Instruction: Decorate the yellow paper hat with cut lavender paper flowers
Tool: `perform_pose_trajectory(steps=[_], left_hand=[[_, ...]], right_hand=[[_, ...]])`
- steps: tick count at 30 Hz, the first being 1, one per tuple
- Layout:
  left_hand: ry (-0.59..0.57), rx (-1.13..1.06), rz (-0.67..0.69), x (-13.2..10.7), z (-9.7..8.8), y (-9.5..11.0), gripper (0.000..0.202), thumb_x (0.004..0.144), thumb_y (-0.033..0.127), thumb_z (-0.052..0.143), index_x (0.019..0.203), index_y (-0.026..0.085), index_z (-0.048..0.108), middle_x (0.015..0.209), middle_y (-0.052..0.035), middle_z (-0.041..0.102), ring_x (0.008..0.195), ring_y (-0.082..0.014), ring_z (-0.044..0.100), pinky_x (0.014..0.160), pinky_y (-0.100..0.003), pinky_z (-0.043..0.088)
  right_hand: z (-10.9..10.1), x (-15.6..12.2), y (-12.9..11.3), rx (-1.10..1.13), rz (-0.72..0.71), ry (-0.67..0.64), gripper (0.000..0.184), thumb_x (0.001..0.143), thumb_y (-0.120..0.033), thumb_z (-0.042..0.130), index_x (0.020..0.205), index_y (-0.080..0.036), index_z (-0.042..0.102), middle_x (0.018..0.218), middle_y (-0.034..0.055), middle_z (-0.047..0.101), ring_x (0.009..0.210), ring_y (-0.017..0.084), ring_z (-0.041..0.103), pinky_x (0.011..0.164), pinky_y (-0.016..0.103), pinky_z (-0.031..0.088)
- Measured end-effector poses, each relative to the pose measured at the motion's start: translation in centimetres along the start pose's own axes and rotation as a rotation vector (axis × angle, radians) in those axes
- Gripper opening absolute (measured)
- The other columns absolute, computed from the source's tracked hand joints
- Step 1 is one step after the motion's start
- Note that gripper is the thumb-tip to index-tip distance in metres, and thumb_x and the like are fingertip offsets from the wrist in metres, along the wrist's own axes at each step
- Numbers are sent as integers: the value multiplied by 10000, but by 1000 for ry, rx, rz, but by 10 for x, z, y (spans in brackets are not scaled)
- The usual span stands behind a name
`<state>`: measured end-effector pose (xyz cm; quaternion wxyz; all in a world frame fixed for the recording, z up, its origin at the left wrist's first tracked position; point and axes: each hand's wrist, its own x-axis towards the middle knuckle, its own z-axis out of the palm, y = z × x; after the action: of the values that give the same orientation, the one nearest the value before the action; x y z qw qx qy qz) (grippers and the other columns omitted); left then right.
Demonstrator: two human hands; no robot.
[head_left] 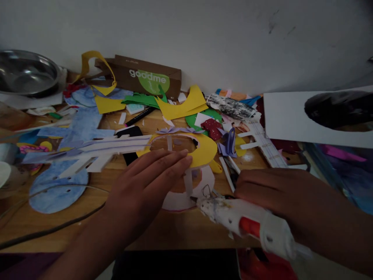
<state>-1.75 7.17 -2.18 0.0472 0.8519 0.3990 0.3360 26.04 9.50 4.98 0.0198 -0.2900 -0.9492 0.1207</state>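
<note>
My left hand (151, 182) lies with its fingers stretched out across the near side of a yellow paper ring (208, 149). Just below that ring, a white paper ring (175, 201) with a white strip (188, 182) across its opening rests on the table. My right hand (268, 190) is closed around the handle side of a white hot glue gun (233, 216), whose grip is mostly hidden. The gun is tilted on its side, its dark nozzle at the lower end of the white strip. A glue stick pokes out of its back end.
Paper scraps and yellow cutouts (183, 105) crowd the wooden table (180, 233). Behind them stand a brown box (148, 77) and a steel bowl (26, 74). A blue paper figure (60, 190) and a dark cable (64, 223) lie left; a white board (285, 116) is right.
</note>
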Motion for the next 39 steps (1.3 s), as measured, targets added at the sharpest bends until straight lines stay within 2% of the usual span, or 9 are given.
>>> perform_pose_trajectory(steps=[12,27,30,33,35,37,39], left_hand=[[2,-24,11,-2,-1,0,433,945,72,565,1371,151,554,1389,-67,630,1276,-209,556,1106,-389,441],[-44,-5,14,-5,-3,3,418,962,72,528,1367,174,554,1412,-51,611,1300,-194,536,1111,-368,426],[-52,0,20,-6,-5,3,424,965,71,514,1376,174,545,1420,-55,605,1305,-195,533,1116,-367,421],[-62,14,32,-7,-6,2,442,967,64,497,1393,177,531,1424,-51,601,1320,-193,521,1135,-367,403],[-60,24,33,-8,-5,1,452,967,58,490,1400,183,526,1431,-44,596,1329,-189,512,1145,-364,391],[-64,21,28,-8,-5,0,462,967,57,494,1410,187,518,1445,-41,583,1334,-188,504,1146,-362,388],[-69,12,24,-9,-5,-1,479,964,60,507,1424,190,503,1459,-40,570,1343,-189,492,1146,-362,389]], right_hand=[[-2,7,0,-8,-13,53,262,895,-115,439,786,-274,616,742,-11,673,607,158,638,466,280,416],[3,5,2,-79,-79,125,306,862,-62,414,878,-287,619,769,-24,698,626,147,684,493,276,501],[6,3,2,-76,-74,113,292,863,-67,423,845,-289,612,746,-29,688,606,149,675,479,282,504],[8,1,2,-83,-51,67,256,901,-127,450,924,-291,644,859,-21,722,672,154,700,537,285,549],[7,-5,3,-75,-59,95,241,952,-193,444,1021,-293,652,946,-5,746,722,150,721,556,268,567],[4,-17,6,-50,-77,161,211,987,-321,456,1077,-298,646,979,23,759,752,162,734,539,256,571],[4,-38,13,-22,-20,210,266,962,-480,506,1127,-320,639,1017,47,759,814,193,740,570,264,592]])
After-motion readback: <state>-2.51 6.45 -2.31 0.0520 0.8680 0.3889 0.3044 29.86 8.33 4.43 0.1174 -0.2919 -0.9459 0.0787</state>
